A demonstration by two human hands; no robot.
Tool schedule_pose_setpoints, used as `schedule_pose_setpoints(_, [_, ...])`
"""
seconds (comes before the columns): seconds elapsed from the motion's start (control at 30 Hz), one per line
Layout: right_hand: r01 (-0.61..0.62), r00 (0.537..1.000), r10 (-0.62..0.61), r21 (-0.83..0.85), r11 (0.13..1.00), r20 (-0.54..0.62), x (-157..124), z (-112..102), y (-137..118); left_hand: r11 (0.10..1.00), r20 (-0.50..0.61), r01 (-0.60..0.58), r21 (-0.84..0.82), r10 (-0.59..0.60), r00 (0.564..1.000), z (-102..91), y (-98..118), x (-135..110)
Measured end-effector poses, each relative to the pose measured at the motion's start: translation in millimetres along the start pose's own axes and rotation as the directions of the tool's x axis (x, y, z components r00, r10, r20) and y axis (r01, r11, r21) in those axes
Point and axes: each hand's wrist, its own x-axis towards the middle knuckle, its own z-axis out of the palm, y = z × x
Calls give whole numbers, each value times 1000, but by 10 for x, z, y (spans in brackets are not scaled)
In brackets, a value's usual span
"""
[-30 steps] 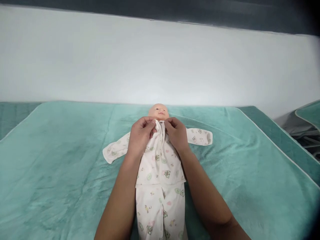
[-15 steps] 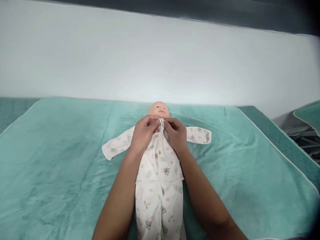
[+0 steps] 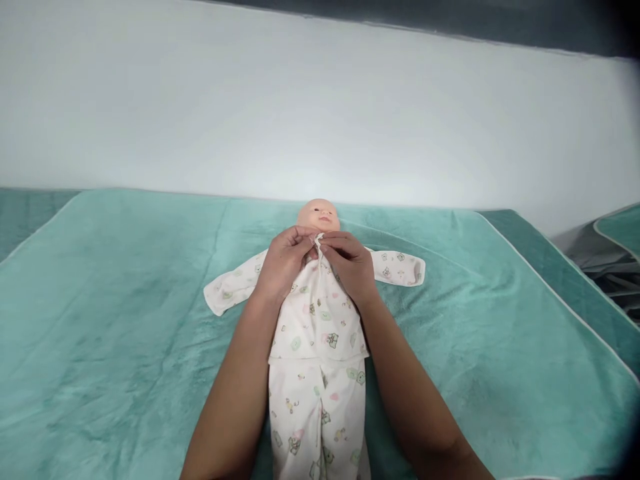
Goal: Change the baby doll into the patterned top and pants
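Note:
A baby doll point(image 3: 319, 213) lies on its back, its head toward the wall. It wears a white printed baby shirt point(image 3: 320, 320) with long sleeves spread to both sides, and matching pants point(image 3: 317, 413). At the neckline, my left hand point(image 3: 290, 257) pinches the shirt's collar edge between thumb and fingers. Close against it, my right hand point(image 3: 350, 263) pinches the same bunched cloth from the other side. The fabric is drawn up into a fold below my fingertips. Whatever fastening may be there is hidden by my fingers.
A teal plush blanket point(image 3: 125, 320) with pale piping covers the surface under the doll. Behind it rises a white wall point(image 3: 320, 113). At the right edge, a dark grey item point(image 3: 595, 247) and another piece of teal cloth point(image 3: 623, 227) sit beyond the blanket.
My fingertips have shifted slightly at the collar, with my left hand a little further left. The view has tilted slightly; the doll stays in place.

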Motion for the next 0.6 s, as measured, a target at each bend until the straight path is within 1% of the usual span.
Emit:
schedule_pose_setpoints(0.17, [44,995,-32,-120,992,96,-34,-27,11,1000,12,-13,-27,14,1000,26,-6,-17])
schedule_pose_setpoints(0.23, [60,992,-44,-136,989,119,-42,-35,7,999,-8,-14,-30,14,1000,39,-20,-19])
schedule_pose_setpoints(0.3, [49,992,-35,-121,991,120,-46,-40,-2,1000,-29,-11,-19,11,1000,39,-26,-18])
schedule_pose_setpoints(0.37, [9,994,0,-82,997,109,-46,-42,-11,999,-26,-22,-22,22,999,28,-20,-20])
schedule_pose_setpoints(0.43, [-58,994,61,-35,998,92,-42,-39,-16,998,-3,-36,-44,36,999,14,-4,-26])
schedule_pose_setpoints(0.53, [-159,986,157,24,987,62,-27,-29,-15,996,23,-32,-82,34,999,7,14,-37])
schedule_pose_setpoints(0.6, [-200,979,197,50,979,58,-15,-22,-7,996,15,-34,-85,35,999,13,18,-40])
